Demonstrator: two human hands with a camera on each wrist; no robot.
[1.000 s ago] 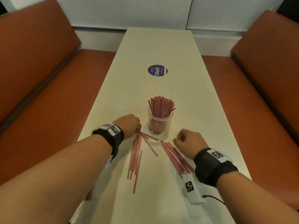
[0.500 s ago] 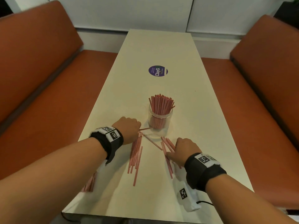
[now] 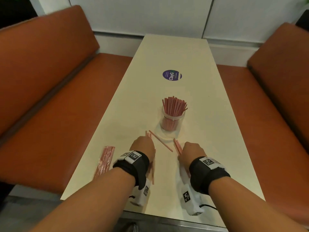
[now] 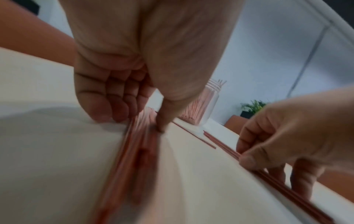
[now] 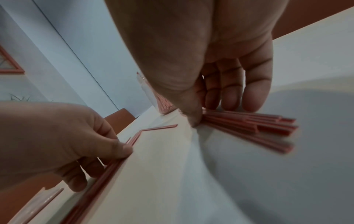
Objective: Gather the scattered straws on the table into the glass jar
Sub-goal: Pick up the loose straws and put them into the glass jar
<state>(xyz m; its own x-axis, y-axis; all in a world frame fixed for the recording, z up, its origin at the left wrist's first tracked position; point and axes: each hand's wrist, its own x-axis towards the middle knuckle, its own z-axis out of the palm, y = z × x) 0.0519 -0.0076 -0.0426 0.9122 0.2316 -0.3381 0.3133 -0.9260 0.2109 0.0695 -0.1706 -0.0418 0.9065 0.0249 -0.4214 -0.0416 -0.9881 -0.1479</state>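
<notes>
On the cream counter (image 3: 192, 61), the left hand (image 3: 143, 146) has its thumb and fingertips pinching a bunch of pink straws (image 4: 141, 136) lying lengthwise under the palm, so this grip is clamped on that bunch. The right hand (image 3: 192, 151) does the same to a second bunch (image 5: 249, 122), thumb on 1 side and fingers on the other, pressed to the surface. Between the 2 hands lies 1 loose straw (image 3: 160, 140) at a slant, untouched. The glass jar (image 3: 172, 121) stands just beyond both hands, upright and already crowded with straws that fan out above its rim. A wrapped packet of straws (image 3: 104, 162) sits at the counter's left edge, apart from the rest.

The step in hand looks like squaring each bunch before lifting. It would go best by rolling the straws together until their ends line up, pinching near the middle so none droop, then tipping them upright and feeding them into whatever gap the jar has left; a steadying hand on the jar would guard against toppling. Thin straws may slip out sideways.

A round purple sticker (image 3: 171, 75) marks the counter farther along. Orange upholstered benches (image 3: 50, 97) flank both sides, and a pale panelled wall (image 3: 150, 14) closes the far end.
</notes>
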